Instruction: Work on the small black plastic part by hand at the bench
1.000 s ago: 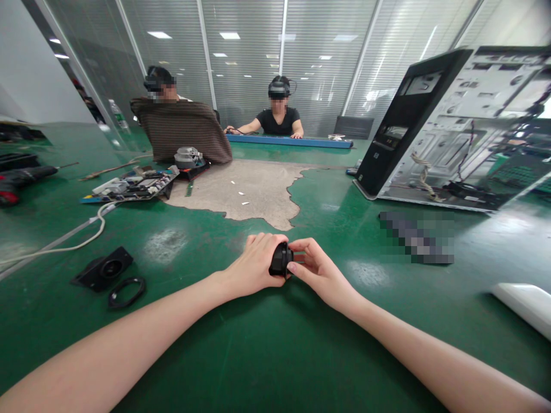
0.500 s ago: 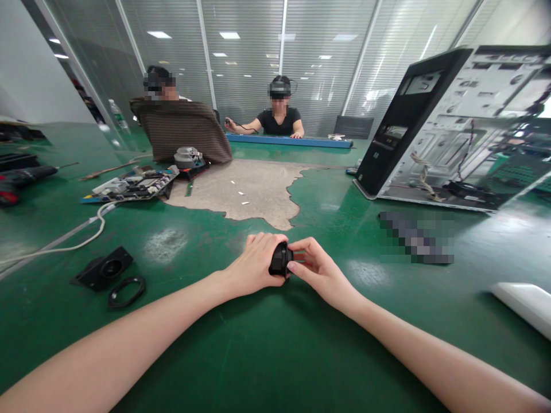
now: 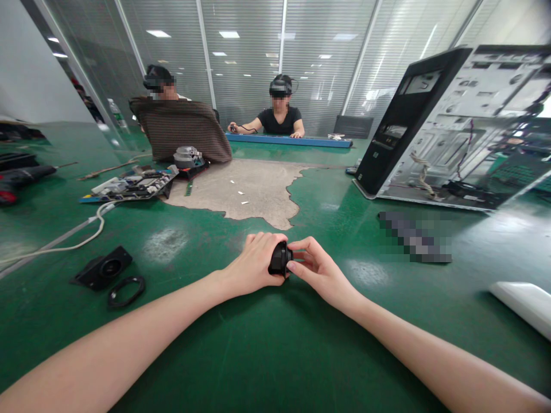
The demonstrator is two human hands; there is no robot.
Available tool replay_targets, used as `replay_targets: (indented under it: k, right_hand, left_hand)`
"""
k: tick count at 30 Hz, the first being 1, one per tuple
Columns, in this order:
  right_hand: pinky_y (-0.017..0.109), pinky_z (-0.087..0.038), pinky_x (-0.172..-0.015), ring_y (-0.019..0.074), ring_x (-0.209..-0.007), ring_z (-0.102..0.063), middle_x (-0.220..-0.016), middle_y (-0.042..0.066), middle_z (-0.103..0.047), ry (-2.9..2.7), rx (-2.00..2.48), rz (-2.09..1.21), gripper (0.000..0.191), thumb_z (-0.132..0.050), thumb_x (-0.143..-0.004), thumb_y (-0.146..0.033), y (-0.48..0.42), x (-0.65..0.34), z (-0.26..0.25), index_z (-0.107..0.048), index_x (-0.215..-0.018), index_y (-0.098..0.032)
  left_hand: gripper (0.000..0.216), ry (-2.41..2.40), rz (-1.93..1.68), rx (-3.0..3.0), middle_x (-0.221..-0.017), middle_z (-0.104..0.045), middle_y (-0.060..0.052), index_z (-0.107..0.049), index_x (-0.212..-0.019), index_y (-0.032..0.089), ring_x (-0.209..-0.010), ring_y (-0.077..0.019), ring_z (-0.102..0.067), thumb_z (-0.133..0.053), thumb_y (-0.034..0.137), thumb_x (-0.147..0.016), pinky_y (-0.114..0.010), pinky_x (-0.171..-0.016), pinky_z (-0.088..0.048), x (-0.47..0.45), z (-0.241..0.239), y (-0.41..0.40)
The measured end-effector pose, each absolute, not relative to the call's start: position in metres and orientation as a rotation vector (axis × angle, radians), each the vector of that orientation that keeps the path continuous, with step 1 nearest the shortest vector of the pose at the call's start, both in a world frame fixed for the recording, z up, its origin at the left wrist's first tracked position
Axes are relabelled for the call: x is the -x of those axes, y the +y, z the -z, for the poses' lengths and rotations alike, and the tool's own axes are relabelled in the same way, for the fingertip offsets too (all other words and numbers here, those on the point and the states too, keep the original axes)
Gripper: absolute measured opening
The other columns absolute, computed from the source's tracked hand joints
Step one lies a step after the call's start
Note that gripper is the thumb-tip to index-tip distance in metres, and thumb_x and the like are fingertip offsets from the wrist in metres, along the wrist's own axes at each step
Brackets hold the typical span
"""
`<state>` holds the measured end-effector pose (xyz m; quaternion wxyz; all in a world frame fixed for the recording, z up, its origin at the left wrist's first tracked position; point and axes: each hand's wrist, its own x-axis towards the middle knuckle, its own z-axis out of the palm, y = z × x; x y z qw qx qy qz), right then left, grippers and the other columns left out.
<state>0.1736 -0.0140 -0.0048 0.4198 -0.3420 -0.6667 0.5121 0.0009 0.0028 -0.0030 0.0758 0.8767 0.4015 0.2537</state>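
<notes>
Green matting covers the long table [image 3: 258, 350] in a glass-walled office. Near its front middle, a small round black part [image 3: 279, 259] is gripped between both hands, low over the mat; whether it rests on the surface cannot be told. The left hand [image 3: 253, 263] is closed around the part's left side, fingers curled over its top. The right hand [image 3: 319, 269] is pinched onto the part's right end with thumb and fingertips.

Just beyond the hands a worn bare patch [image 3: 245, 192] is seen in the matting. To the left, well apart from the hands, a black square fitting [image 3: 103, 268] is laid flat, with a black ring [image 3: 126, 291] just beside it. A white cable [image 3: 64, 244] is run past them toward a circuit board [image 3: 133, 186]. To the right an opened computer case [image 3: 451, 126] is laid on its side, and a white object [image 3: 523, 301] is cut off by the edge. At the far end a blue strip [image 3: 288, 140] is touched by a seated person [image 3: 279, 117], and a brown cloth [image 3: 181, 135] is held up by another.
</notes>
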Motion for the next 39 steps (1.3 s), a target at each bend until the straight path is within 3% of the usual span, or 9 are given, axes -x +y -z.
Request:
replay_targets:
  k: [5, 13, 20, 29, 35, 39]
  right_hand:
    - [0.034, -0.048, -0.082, 0.0155, -0.093, -0.055, -0.100, 0.003, -0.052, -1.701, 0.889, -1.286, 0.026, -0.056, -0.078, -0.025, -0.0146, -0.1736, 0.0041, -0.044, -0.101, -0.023]
    - [0.031, -0.049, -0.081, 0.0152, -0.093, -0.055, -0.096, 0.001, -0.052, -1.674, 0.837, -1.230, 0.015, -0.056, -0.078, -0.027, -0.0136, -0.1734, 0.0071, -0.050, -0.091, -0.023]
    - [0.034, -0.050, -0.080, 0.0159, -0.091, -0.056, -0.099, 0.003, -0.054, -1.674, 0.946, -1.280, 0.025, -0.057, -0.077, -0.026, -0.0141, -0.1732, 0.0027, -0.046, -0.099, -0.022]
    - [0.031, -0.050, -0.078, 0.0144, -0.089, -0.057, -0.091, 0.000, -0.053, -1.678, 0.844, -1.283, 0.016, -0.056, -0.078, -0.026, -0.0143, -0.1733, 0.0049, -0.046, -0.091, -0.023]
    - [0.035, -0.048, -0.081, 0.0159, -0.091, -0.056, -0.100, 0.004, -0.052, -1.676, 0.946, -1.284, 0.026, -0.057, -0.077, -0.026, -0.0141, -0.1727, 0.0025, -0.045, -0.100, -0.022]
    - [0.035, -0.046, -0.085, 0.0153, -0.093, -0.056, -0.096, 0.002, -0.054, -1.703, 0.880, -1.313, 0.025, -0.057, -0.077, -0.024, -0.0146, -0.1734, 0.0032, -0.044, -0.097, -0.023]
  left_hand:
    - [0.056, 1.202, -0.768, -2.622, -0.100, -0.052, -0.004, -0.034, -0.111, 0.022, -0.090, -0.0228, -0.046, -0.062, 0.028, -0.063, -0.037, -0.080, -0.031, -0.0001, 0.0023, 0.0024]
    - [0.053, 1.208, -0.770, -2.628, -0.099, -0.052, -0.003, -0.035, -0.109, 0.021, -0.088, -0.0223, -0.046, -0.061, 0.030, -0.064, -0.036, -0.079, -0.030, -0.0008, 0.0037, 0.0033]
    - [0.055, 1.206, -0.778, -2.628, -0.099, -0.052, -0.004, -0.034, -0.111, 0.021, -0.089, -0.0226, -0.047, -0.061, 0.029, -0.064, -0.037, -0.080, -0.030, -0.0012, 0.0038, 0.0030]
    - [0.055, 1.218, -0.761, -2.623, -0.099, -0.052, -0.004, -0.035, -0.110, 0.021, -0.089, -0.0233, -0.046, -0.062, 0.030, -0.063, -0.037, -0.079, -0.031, -0.0007, 0.0035, 0.0033]
    - [0.055, 1.199, -0.773, -2.630, -0.099, -0.052, -0.004, -0.035, -0.111, 0.021, -0.089, -0.0231, -0.047, -0.061, 0.029, -0.064, -0.037, -0.080, -0.031, -0.0001, 0.0038, 0.0035]
    - [0.057, 1.200, -0.752, -2.631, -0.099, -0.052, -0.004, -0.034, -0.111, 0.021, -0.089, -0.0235, -0.047, -0.062, 0.027, -0.062, -0.037, -0.080, -0.031, 0.0002, 0.0032, 0.0036]
